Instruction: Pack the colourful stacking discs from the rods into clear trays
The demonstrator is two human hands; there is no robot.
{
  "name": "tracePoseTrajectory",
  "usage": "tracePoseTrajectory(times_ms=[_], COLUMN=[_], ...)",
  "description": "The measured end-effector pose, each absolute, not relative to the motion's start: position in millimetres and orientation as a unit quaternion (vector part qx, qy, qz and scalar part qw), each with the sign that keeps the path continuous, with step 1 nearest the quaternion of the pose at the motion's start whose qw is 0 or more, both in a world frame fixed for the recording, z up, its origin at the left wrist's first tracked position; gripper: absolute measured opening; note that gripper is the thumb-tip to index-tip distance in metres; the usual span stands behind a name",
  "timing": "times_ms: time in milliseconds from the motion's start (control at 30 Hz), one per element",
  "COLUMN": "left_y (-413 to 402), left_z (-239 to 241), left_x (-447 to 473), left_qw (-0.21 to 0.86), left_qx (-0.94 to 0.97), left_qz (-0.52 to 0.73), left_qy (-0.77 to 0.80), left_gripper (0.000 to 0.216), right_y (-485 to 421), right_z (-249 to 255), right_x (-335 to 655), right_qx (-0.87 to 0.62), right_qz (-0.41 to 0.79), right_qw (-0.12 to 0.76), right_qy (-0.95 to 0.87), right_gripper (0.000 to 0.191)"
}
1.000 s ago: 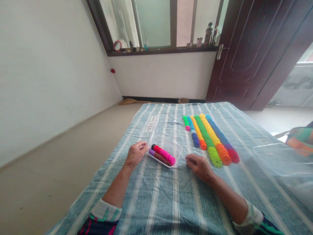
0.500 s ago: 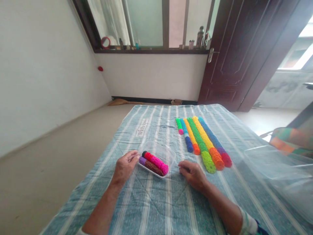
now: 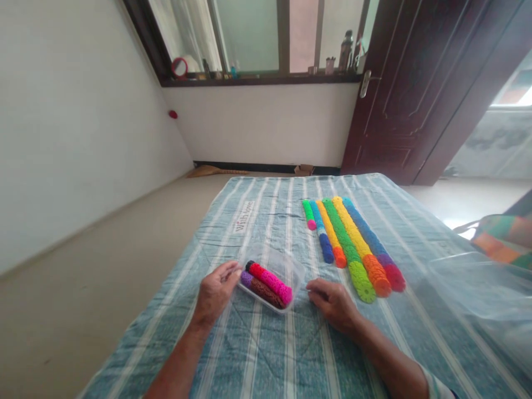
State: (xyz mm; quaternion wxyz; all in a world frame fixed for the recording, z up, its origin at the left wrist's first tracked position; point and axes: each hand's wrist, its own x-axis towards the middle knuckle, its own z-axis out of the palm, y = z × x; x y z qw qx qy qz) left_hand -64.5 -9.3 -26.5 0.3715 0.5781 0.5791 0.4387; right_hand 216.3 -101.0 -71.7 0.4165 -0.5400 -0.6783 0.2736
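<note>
A small clear plastic tray (image 3: 293,267) lies on the striped cloth before me. It holds two short rods of stacked toothed discs: a red and pink one (image 3: 270,280) and a purple and brown one (image 3: 259,286). My left hand (image 3: 216,290) curls its fingers round the tray's left end. My right hand (image 3: 332,302) rests knuckles-up on the cloth just right of the tray, its fingers bent under. Beyond it lie several long disc rods (image 3: 351,245) side by side, in green, blue, orange, yellow and purple.
The blue-green striped cloth (image 3: 270,354) covers the whole table. A large clear plastic container (image 3: 486,299) stands at the right edge, with a striped fabric object (image 3: 505,241) behind it. A dark door (image 3: 415,88) and a window sill with bottles (image 3: 266,77) lie beyond.
The view has shifted slightly, so the tray and rods sit a little lower and to the right. Both hands stay beside the tray; the left still grips its end.
</note>
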Motion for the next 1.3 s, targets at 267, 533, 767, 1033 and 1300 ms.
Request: tracePoseTrajectory(times_ms=[267, 533, 767, 1033, 1300], left_y=[-17, -16, -12, 20, 61], left_z=[-23, -23, -17, 11, 44], left_x=[-63, -63, -64, -66, -26], left_qw=[0.376, 0.390, 0.385, 0.335, 0.273], left_qx=[0.583, 0.570, 0.576, 0.635, 0.742], left_qz=[0.428, 0.414, 0.400, 0.365, 0.301], left_qy=[0.580, 0.593, 0.600, 0.593, 0.533], left_gripper=[0.053, 0.052, 0.047, 0.044, 0.036], right_y=[-102, -102, -100, -100, -98], right_z=[-70, -66, -69, -73, -75], right_x=[216, 213, 210, 208, 211], right_qx=[-0.528, -0.534, -0.535, -0.549, -0.540], right_qz=[0.287, 0.281, 0.271, 0.266, 0.275], right_qw=[0.415, 0.407, 0.411, 0.398, 0.390], right_qy=[-0.682, -0.686, -0.687, -0.685, -0.693], right_gripper=[0.014, 0.012, 0.013, 0.014, 0.015])
